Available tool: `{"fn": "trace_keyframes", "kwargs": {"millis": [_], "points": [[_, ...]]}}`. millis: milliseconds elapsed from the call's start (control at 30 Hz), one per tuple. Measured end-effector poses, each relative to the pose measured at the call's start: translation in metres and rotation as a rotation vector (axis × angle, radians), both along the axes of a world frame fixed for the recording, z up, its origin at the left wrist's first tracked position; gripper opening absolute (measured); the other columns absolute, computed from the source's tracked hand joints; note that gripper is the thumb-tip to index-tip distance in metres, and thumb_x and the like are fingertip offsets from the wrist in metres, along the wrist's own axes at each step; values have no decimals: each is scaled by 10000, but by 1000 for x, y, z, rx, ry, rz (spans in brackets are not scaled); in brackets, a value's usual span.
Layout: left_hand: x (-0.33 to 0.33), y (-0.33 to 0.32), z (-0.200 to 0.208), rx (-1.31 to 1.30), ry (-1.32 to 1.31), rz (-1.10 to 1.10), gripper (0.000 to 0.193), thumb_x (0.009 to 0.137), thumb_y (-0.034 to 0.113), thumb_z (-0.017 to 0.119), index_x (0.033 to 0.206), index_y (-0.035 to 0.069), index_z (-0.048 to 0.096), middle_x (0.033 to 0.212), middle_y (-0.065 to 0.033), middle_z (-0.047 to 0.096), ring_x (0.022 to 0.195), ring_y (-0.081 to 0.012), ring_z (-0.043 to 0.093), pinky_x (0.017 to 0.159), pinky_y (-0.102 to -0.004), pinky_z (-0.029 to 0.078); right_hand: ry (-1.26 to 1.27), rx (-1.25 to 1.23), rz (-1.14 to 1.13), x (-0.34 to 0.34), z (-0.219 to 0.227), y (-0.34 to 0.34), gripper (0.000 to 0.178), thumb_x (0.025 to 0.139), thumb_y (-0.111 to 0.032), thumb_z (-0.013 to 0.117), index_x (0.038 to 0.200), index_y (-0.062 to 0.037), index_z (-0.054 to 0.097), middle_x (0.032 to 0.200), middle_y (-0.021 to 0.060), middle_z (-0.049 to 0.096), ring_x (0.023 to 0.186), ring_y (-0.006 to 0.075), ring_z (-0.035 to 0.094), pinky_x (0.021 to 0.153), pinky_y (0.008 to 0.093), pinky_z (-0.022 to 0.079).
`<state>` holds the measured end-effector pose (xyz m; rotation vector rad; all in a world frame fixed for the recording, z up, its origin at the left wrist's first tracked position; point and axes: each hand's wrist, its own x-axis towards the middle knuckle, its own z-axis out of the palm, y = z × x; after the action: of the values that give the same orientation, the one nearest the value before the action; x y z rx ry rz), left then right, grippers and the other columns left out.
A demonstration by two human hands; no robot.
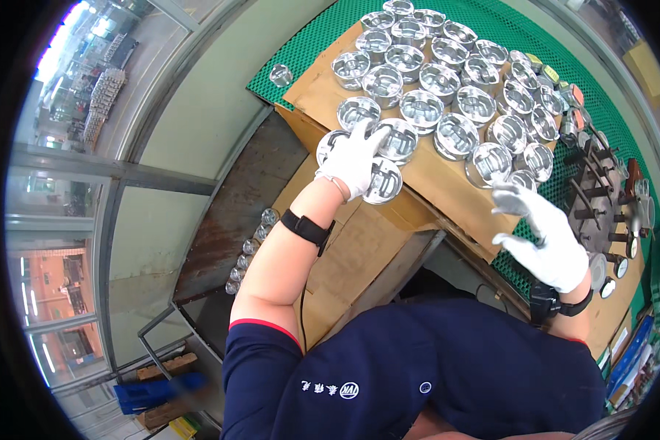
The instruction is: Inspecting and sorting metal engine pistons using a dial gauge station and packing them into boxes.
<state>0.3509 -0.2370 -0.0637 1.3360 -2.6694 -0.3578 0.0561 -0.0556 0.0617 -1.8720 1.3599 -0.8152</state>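
Observation:
Shiny metal pistons [422, 110] stand in rows on a brown cardboard sheet [447, 194]. My left hand [348, 158], in a white glove, reaches in at the near left corner of the group. Its fingers are spread against the pistons there, between one piston [400, 141] and another at the near edge [383, 181]; part of a piston [328, 147] shows on its other side. The palm side is hidden. My right hand [546, 238], also gloved, is raised over the near right edge with fingers apart and nothing in it. The closest piston to it is [489, 165].
Green perforated matting [308, 59] lies under the cardboard, with a lone small piston [280, 75] on it. At the right stands a dark metal fixture with rods [598, 194], beside dial gauges [621, 267]. Several pistons [251, 246] sit lower left. A window wall [176, 132] runs along the left.

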Motion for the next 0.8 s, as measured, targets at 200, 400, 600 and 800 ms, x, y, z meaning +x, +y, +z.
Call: {"fn": "trace_keyframes", "kwargs": {"millis": [200, 400, 600, 800], "points": [[-21, 68, 23, -14, -1, -91, 415, 845, 126, 595, 1259, 103, 611, 1374, -196, 517, 1134, -398, 569, 967, -463, 461, 7, 21, -46, 8, -21, 65, 554, 835, -98, 765, 1330, 6, 540, 1241, 171, 657, 1114, 319, 659, 960, 372, 514], [-98, 101, 37, 30, 55, -295, 280, 825, 141, 605, 1086, 90, 692, 1191, -176, 645, 1071, -351, 626, 934, -426, 494, 57, 130, -115, 27, -28, 160, 467, 853, -161, 753, 1271, -20, 599, 1271, 173, 616, 986, 310, 682, 856, 377, 558], [-176, 89, -15, -58, 27, -302, 256, 890, 180, 544, 1015, 53, 728, 1049, -213, 711, 1012, -337, 694, 889, -424, 541, 24, 224, -440, 16, -31, 262, 506, 840, -112, 768, 1295, 3, 579, 1302, 161, 616, 1048, 272, 684, 903, 353, 556], [-178, 88, -15, -19, 91, -245, 259, 863, 158, 587, 1068, 86, 727, 1010, -206, 719, 980, -352, 693, 885, -437, 536, -166, 438, -806, -6, -44, 338, 579, 850, -8, 724, 1388, -14, 509, 1321, 167, 605, 1154, 250, 624, 985, 372, 522]]}}
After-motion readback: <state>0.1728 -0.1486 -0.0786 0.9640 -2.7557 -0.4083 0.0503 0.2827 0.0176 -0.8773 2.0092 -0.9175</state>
